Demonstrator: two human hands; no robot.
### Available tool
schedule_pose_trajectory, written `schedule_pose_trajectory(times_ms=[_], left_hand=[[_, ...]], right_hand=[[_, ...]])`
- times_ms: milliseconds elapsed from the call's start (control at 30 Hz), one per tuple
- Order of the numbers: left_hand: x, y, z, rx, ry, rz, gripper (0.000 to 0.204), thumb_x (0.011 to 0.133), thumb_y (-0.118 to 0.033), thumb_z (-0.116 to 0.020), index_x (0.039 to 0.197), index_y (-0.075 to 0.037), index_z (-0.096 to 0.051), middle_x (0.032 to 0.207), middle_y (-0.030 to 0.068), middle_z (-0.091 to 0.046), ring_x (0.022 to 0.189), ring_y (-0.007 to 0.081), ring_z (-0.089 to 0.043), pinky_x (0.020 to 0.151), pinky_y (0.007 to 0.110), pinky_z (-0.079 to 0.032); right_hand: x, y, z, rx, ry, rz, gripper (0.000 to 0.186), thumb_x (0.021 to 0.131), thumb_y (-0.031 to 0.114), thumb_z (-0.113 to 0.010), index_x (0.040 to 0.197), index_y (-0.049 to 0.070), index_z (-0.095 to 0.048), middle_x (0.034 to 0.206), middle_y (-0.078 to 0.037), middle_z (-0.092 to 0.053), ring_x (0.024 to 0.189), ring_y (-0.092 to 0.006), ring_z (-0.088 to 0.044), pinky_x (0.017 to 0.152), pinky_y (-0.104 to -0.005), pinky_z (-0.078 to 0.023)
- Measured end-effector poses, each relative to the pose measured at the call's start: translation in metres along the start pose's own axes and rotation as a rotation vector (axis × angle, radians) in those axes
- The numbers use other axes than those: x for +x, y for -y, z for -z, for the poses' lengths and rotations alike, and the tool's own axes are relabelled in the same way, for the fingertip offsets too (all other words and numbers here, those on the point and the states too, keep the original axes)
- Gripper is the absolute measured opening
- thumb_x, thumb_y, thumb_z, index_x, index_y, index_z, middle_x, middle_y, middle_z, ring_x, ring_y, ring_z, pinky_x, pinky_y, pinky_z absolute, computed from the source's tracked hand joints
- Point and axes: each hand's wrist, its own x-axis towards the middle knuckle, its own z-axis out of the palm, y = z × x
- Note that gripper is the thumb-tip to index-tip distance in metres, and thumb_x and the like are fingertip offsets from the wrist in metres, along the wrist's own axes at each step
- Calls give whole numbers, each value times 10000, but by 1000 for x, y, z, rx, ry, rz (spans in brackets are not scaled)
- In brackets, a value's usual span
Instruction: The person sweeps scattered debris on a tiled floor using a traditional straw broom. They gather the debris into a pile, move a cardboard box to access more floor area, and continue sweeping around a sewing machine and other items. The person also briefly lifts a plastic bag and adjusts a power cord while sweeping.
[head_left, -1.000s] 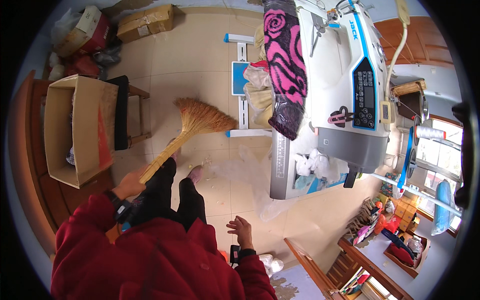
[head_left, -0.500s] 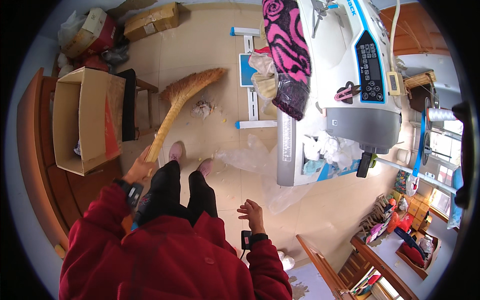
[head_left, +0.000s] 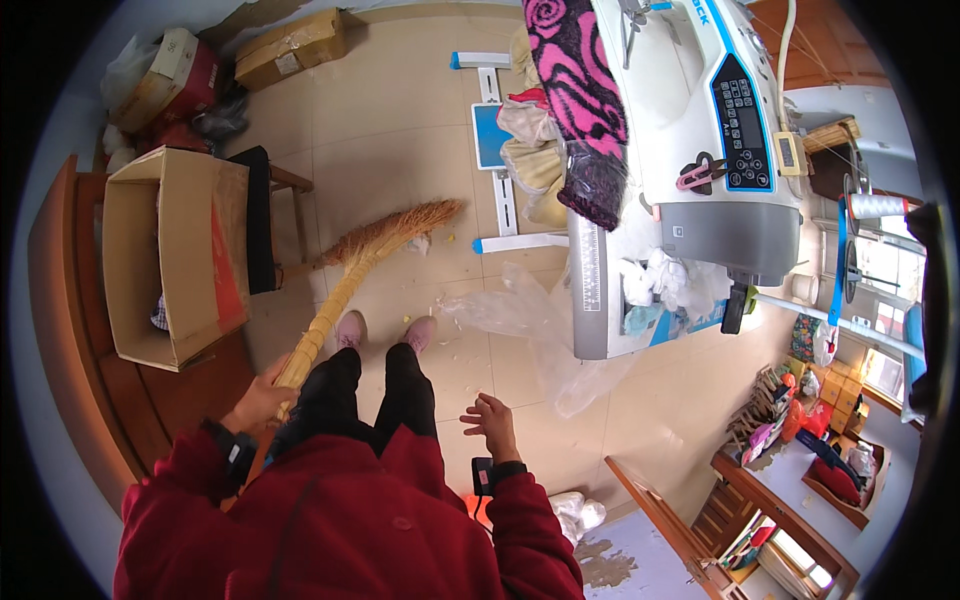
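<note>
With our left hand (head_left: pixel 258 402) we clamp a yellow-tan straw broom (head_left: pixel 345 291), its long axis running from that grip toward one o'clock over beige floor tiles (head_left: pixel 395 110); our empty right hand (head_left: pixel 492 422), fingers parted, hangs farther off at three o'clock.

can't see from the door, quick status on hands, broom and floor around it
Left hand gripping broom by handle; right hand empty. Bristles beside pale scrap. See-through plastic sheet on floor, right of broom.
</note>
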Motion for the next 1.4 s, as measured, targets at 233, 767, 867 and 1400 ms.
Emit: schedule_pose_trajectory(times_ms=[233, 767, 867, 1400], left_hand=[[76, 10, -27, 224, -131, -163, 704, 796, -12, -563, 1451, -129, -333, 875, 53, -581, 494, 127, -501, 427, 287, -443], [98, 60, 47, 890, -75, -398, 770, 731, -120, -575, 1446, -250, -319, 1037, 251, -619, 951, 431, -590, 828, 487, -468], [77, 93, 63, 739, -88, -420, 786, 732, -115, -590, 1457, -217, -303, 1115, 260, -595, 1018, 419, -577, 871, 441, -466], [141, 99, 24, 995, -270, -484, 780, 734, -125, -552, 1459, -224, -280, 812, 287, -616, 754, 467, -594, 714, 527, -481]], right_hand=[[-1, -8, -28, 22, -42, 69, 472, 938, 191, -478, 1312, -90, -416, 1009, -217, -619, 838, -299, -685, 575, -327, -586], [-45, -115, -74, 69, -144, -63, 457, 940, 173, -466, 1309, -93, -418, 1037, -229, -620, 866, -313, -682, 603, -340, -590], [-51, -115, -77, 79, -156, -28, 457, 935, 168, -469, 1305, -95, -422, 1041, -232, -619, 868, -310, -682, 605, -338, -589], [8, -147, -44, 80, -69, -21, 461, 925, 177, -510, 1300, -84, -444, 1010, -209, -635, 840, -279, -689, 583, -318, -580]])
